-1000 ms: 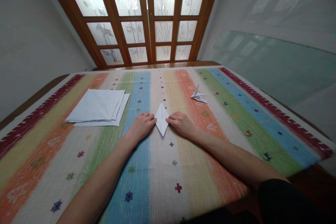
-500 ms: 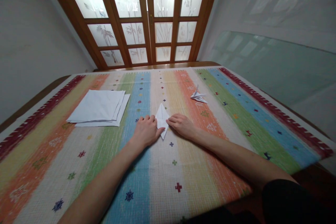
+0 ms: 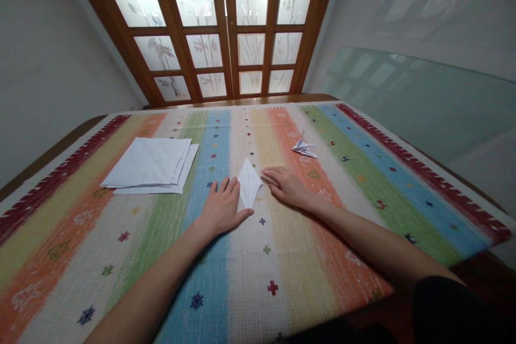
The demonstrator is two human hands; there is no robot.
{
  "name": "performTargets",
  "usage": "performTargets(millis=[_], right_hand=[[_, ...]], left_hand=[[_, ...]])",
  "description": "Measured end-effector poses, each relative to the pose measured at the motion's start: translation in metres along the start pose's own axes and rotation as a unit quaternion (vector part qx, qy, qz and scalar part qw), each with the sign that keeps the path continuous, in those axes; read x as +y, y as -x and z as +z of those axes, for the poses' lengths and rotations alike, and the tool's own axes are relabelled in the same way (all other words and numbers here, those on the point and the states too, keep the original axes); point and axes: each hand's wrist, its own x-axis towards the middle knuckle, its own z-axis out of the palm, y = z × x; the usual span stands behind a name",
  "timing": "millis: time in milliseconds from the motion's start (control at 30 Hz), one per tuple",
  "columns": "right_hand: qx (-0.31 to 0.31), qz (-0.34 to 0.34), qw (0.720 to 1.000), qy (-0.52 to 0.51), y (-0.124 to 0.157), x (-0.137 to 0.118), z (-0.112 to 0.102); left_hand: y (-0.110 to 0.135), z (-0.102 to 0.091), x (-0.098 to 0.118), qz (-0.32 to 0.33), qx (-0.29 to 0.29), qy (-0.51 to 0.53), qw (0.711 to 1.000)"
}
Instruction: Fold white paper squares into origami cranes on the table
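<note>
A white folded paper, kite-shaped with a centre crease, lies on the striped tablecloth in front of me. My left hand rests flat beside it, fingers stretched out, its fingertips and thumb touching the paper's left and lower edges. My right hand lies flat on the cloth just right of the paper, fingers extended toward its right corner. Neither hand grips anything.
A stack of white paper sheets lies at the left. A small finished paper crane sits farther back on the right. Wooden glazed doors stand behind the table; walls close in on both sides.
Both hands have flattened out from curled fingertips pressing the paper. My left hand slid down along the paper's left edge; my right hand shifted slightly right and away from it.
</note>
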Motion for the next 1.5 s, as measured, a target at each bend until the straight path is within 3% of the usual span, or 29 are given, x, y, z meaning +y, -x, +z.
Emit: performTargets(millis=[100, 267, 400, 533, 633, 767, 933, 1133, 1200, 1300, 1367, 1400, 1500], right_hand=[[-0.001, -0.020, 1.000, -0.004, -0.008, -0.001, 0.001], [-0.053, -0.075, 0.996, 0.010, -0.022, 0.001, 0.008], [-0.038, -0.046, 0.996, -0.062, -0.028, 0.009, 0.010], [-0.051, -0.024, 0.989, -0.136, -0.030, 0.013, 0.007], [-0.055, 0.003, 0.984, -0.169, -0.033, 0.010, 0.008], [-0.064, 0.004, 0.979, -0.195, -0.039, 0.010, 0.010], [-0.071, -0.003, 0.982, -0.173, -0.043, 0.017, 0.014], [-0.077, -0.003, 0.988, -0.134, -0.044, 0.019, 0.016], [-0.055, 0.024, 0.987, -0.149, -0.042, 0.022, 0.010], [0.027, 0.142, 0.977, -0.155, -0.037, 0.026, -0.009], [0.056, 0.174, 0.973, -0.140, -0.032, 0.025, -0.023], [0.058, 0.152, 0.978, -0.128, -0.028, 0.021, -0.029], [-0.018, 0.002, 0.996, -0.088, -0.015, -0.001, -0.034]], left_hand=[[-0.003, 0.003, -0.006, 0.004, 0.017, 0.013, 1.000], [-0.006, 0.005, -0.014, 0.010, 0.058, 0.047, 0.997], [-0.006, 0.004, -0.024, 0.022, 0.118, 0.104, 0.987], [-0.006, 0.004, -0.026, 0.096, 0.163, 0.162, 0.968], [-0.007, 0.004, -0.019, 0.154, 0.150, 0.189, 0.958], [-0.009, 0.003, -0.010, 0.182, 0.114, 0.214, 0.953], [-0.011, 0.004, -0.008, 0.175, 0.093, 0.225, 0.954], [-0.011, 0.011, -0.009, 0.150, 0.117, 0.213, 0.958], [-0.012, 0.012, -0.008, 0.147, 0.127, 0.193, 0.962], [-0.012, 0.013, -0.007, 0.144, 0.132, 0.161, 0.967], [-0.012, 0.013, -0.004, 0.145, 0.129, 0.140, 0.971], [-0.012, 0.013, -0.002, 0.147, 0.130, 0.131, 0.972], [-0.012, 0.011, 0.003, 0.154, 0.140, 0.110, 0.972]])
